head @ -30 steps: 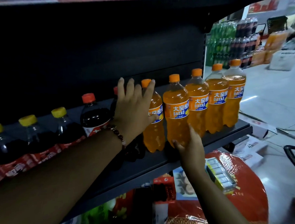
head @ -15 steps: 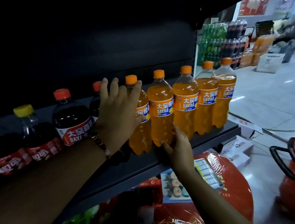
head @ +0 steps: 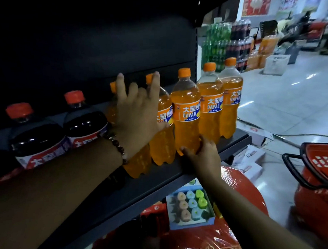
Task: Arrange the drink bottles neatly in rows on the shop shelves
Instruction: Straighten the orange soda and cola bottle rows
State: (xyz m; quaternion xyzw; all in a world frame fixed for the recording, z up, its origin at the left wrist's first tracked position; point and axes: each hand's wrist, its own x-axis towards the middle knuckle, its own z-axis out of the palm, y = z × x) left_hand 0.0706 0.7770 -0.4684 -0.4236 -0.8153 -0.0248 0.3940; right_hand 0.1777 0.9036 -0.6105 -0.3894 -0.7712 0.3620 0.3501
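A row of orange soda bottles (head: pixel 186 112) with orange caps stands on the dark shelf (head: pixel 162 182), running to its right end. Dark cola bottles (head: pixel 84 124) with red caps stand to their left. My left hand (head: pixel 138 114), a bead bracelet at the wrist, lies spread against the two leftmost orange bottles, fingers apart near their caps. My right hand (head: pixel 202 154) presses its fingers against the base of the third orange bottle at the shelf's front edge.
Below the shelf lie red wrapped packs (head: pixel 243 192) and a blue box of small coloured items (head: pixel 189 208). A red shopping basket (head: pixel 319 176) stands at the right on the tiled floor. Stacked drink crates (head: pixel 229 44) stand far behind.
The view has drawn closer and shifted right along the row. My left hand has slid right onto the orange bottles with fingers more spread. My right hand stays at a bottle's base.
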